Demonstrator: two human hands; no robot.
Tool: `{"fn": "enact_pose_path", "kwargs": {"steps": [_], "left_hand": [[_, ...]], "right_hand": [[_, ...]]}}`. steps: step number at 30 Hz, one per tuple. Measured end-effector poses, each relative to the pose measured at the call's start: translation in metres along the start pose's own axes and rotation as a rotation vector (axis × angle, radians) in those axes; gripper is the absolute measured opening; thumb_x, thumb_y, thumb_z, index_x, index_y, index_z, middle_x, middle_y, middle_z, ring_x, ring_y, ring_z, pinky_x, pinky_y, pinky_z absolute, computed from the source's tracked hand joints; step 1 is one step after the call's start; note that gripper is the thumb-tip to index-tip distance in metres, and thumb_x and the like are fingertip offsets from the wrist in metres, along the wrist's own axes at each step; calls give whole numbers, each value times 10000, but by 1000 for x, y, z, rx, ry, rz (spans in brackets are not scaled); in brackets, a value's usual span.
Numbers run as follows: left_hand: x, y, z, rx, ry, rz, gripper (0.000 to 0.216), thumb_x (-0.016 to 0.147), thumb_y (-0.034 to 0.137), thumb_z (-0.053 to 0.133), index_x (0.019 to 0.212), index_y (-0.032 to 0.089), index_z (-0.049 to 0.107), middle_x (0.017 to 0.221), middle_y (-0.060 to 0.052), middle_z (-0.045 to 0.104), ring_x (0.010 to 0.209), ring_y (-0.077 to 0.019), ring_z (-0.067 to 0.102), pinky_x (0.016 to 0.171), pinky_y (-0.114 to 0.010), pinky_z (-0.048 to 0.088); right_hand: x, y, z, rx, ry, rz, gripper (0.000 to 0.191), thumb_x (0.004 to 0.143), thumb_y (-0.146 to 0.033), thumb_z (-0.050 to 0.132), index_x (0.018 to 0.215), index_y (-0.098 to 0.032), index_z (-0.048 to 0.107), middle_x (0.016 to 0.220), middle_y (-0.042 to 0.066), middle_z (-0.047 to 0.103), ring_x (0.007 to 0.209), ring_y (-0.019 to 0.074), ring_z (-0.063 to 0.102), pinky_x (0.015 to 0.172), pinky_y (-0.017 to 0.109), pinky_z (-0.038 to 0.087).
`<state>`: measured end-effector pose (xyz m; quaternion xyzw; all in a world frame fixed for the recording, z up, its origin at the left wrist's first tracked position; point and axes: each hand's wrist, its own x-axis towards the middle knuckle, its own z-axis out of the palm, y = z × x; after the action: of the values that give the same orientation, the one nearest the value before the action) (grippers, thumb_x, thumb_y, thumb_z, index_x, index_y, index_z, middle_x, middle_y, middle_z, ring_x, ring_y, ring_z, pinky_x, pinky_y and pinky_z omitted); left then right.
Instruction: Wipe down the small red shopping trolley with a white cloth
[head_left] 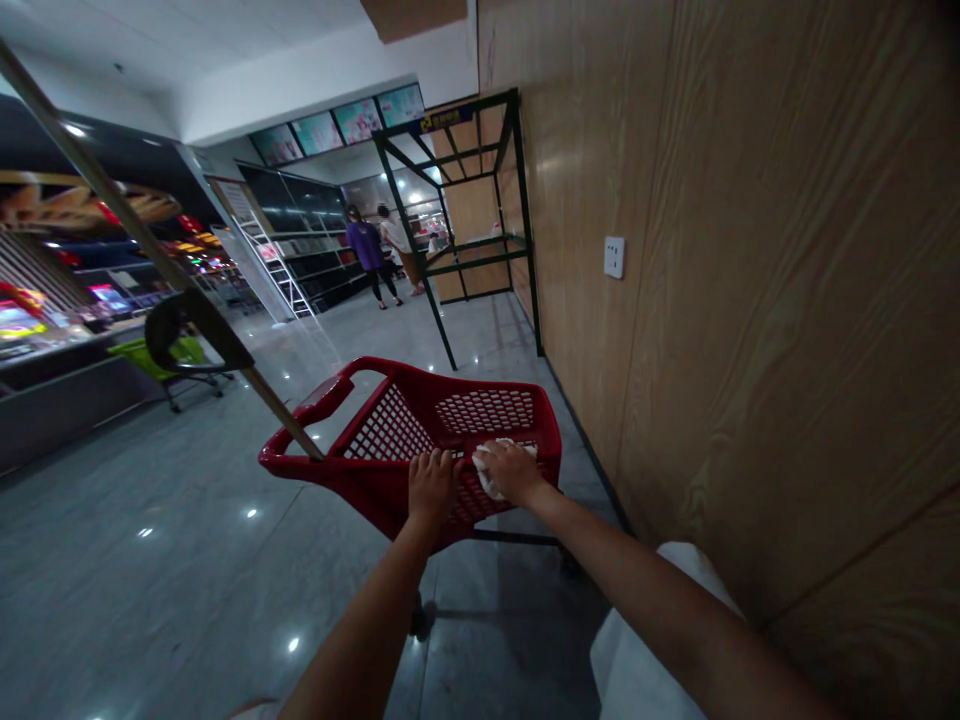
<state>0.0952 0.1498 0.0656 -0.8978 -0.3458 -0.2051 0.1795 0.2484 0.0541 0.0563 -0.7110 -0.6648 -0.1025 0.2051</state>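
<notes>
A red plastic shopping cart [390, 425] stands on the grey tiled floor right in front of me. My left hand [430, 485] curls over the near rim of its basket and grips it. Beside it, my right hand [512, 471] presses a crumpled white cloth [487, 470] against the same rim, fingers closed over the cloth. A long wooden pole [135, 235] leans inside the cart and rises up to the upper left.
A wood-panelled wall [750, 300] with a white socket [614, 257] runs close on the right. An empty black metal shelf frame [480, 210] stands ahead against it. Two people [371, 255] walk in the distance. A counter and a green cart [176, 360] are at the left.
</notes>
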Motion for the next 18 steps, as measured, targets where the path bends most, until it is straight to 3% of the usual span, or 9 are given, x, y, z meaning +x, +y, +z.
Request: {"fn": "enact_pose_path", "kwargs": {"steps": [5, 8, 11, 18], "left_hand": [[1, 8, -1, -31, 12, -66, 347, 941, 402, 337, 961, 205, 622, 1015, -102, 644, 983, -270, 525, 935, -421, 334], [2, 13, -1, -55, 22, -72, 337, 937, 394, 343, 940, 209, 626, 998, -108, 643, 960, -270, 531, 931, -429, 336], [3, 17, -4, -60, 27, -75, 337, 935, 390, 346, 935, 201, 626, 988, -116, 641, 951, -273, 532, 921, -430, 339], [1, 19, -9, -44, -11, -65, 377, 941, 403, 310, 966, 187, 618, 995, -132, 628, 953, -288, 525, 902, -451, 345]], "right_hand": [[-27, 46, -18, -12, -64, 169, 244, 925, -304, 484, 1118, -270, 628, 1120, 49, 627, 985, 199, 574, 835, 306, 437], [-34, 59, -22, -12, -80, 185, 252, 905, -310, 521, 1126, -255, 629, 1154, 58, 614, 1020, 195, 561, 865, 299, 428], [-27, 50, -18, -22, -70, 195, 248, 893, -264, 529, 1114, -240, 639, 1126, 63, 621, 1028, 206, 551, 902, 315, 407], [6, -2, -4, 34, -21, 87, 298, 934, -219, 435, 1158, -224, 630, 1077, 86, 642, 1039, 222, 546, 933, 353, 388]]}}
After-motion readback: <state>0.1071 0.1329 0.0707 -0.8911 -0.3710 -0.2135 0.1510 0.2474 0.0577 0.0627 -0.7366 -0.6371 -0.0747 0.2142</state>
